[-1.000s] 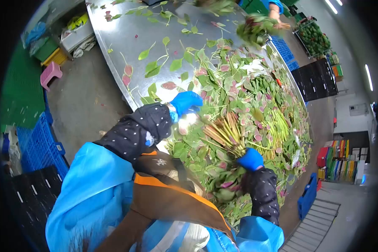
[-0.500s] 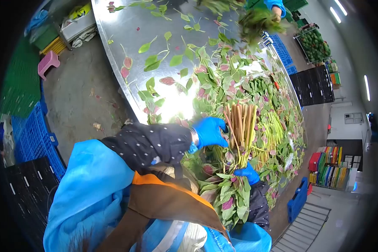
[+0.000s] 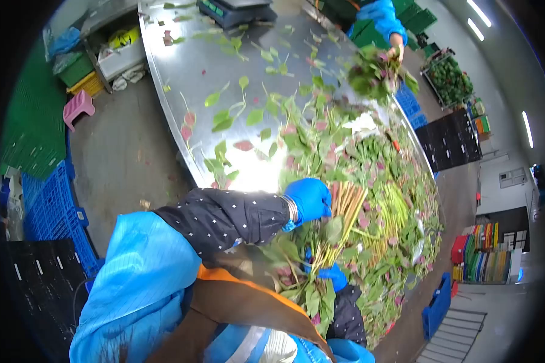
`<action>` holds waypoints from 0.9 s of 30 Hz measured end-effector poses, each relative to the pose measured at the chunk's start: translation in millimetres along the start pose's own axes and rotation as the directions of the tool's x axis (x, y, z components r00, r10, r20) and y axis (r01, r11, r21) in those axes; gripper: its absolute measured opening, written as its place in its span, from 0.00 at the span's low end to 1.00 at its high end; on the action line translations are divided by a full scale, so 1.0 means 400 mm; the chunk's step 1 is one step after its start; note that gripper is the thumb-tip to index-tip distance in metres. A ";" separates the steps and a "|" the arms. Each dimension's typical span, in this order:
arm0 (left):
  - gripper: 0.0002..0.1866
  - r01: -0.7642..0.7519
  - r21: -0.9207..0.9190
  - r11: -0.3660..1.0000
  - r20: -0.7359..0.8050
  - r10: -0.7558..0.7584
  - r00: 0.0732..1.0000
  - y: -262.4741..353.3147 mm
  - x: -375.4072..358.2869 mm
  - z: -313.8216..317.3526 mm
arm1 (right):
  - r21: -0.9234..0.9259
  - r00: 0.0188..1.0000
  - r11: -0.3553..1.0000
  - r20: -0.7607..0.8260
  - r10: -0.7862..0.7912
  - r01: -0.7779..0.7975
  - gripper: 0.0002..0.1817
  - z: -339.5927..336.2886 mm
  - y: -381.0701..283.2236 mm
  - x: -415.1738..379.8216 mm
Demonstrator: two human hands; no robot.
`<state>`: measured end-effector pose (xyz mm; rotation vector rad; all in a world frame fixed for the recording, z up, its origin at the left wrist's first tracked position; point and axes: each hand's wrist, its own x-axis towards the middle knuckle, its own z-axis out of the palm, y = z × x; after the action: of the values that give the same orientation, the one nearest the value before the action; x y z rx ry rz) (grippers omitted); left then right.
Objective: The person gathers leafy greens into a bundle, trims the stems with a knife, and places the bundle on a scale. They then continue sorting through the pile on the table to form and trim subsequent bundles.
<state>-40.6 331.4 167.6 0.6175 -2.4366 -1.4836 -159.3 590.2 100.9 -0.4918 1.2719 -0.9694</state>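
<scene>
A bunch of amaranth greens (image 3: 347, 213) lies slantwise in front of my body, its cut reddish stem ends up and its leaves hanging down. My right hand (image 3: 330, 275), in a blue glove, is wrapped round the lower stems, just above the leaves. My left hand (image 3: 309, 199), also gloved, is closed in a fist against the side of the stem ends; what its fingers hold is hidden. Just below that fist is a single green leaf (image 3: 332, 230). More amaranth, with green and purple leaves and pale stems (image 3: 393, 209), is heaped beside the bunch.
The metal table (image 3: 181, 60) bears scattered leaves and a dark scale-like device (image 3: 236, 12). Across it, a co-worker's hand (image 3: 396, 48) holds leafy greens (image 3: 375, 72). Blue crates (image 3: 48, 199) and a pink stool (image 3: 79, 107) stand at left.
My left hand has gone from open fingers to a fist at the stem ends. The bunch has tilted and my right hand has shifted left and down. The co-worker's greens have moved down.
</scene>
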 end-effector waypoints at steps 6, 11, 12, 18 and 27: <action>0.11 0.102 -0.034 0.994 -0.537 -0.104 0.837 -0.129 0.041 -0.215 | 0.113 0.993 0.987 0.016 -0.114 0.112 0.34 -0.144 0.068 -0.029; 0.26 0.263 0.047 0.964 0.510 -0.249 0.823 -0.073 -0.105 -0.197 | 0.119 0.919 0.930 0.154 -0.363 0.348 0.28 -0.094 -0.085 -0.058; 0.27 0.188 -0.079 0.979 0.576 -0.109 0.810 -0.096 -0.105 -0.149 | 0.116 0.892 0.911 0.184 -0.412 0.397 0.26 -0.083 -0.103 -0.051; 0.39 0.064 -0.541 0.839 0.526 0.278 0.804 -0.128 -0.018 0.084 | -0.047 0.935 0.944 0.160 -0.317 0.328 0.25 0.000 -0.164 -0.073; 0.48 0.385 -0.920 -0.069 0.348 0.301 0.888 -0.006 -0.053 0.063 | -0.004 0.964 0.968 -0.096 -0.249 0.249 0.29 0.101 -0.199 -0.047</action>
<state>-31.2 360.4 154.3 -0.1177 -0.5658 -3.0602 -147.3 555.3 184.4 -0.6160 1.3118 -1.2207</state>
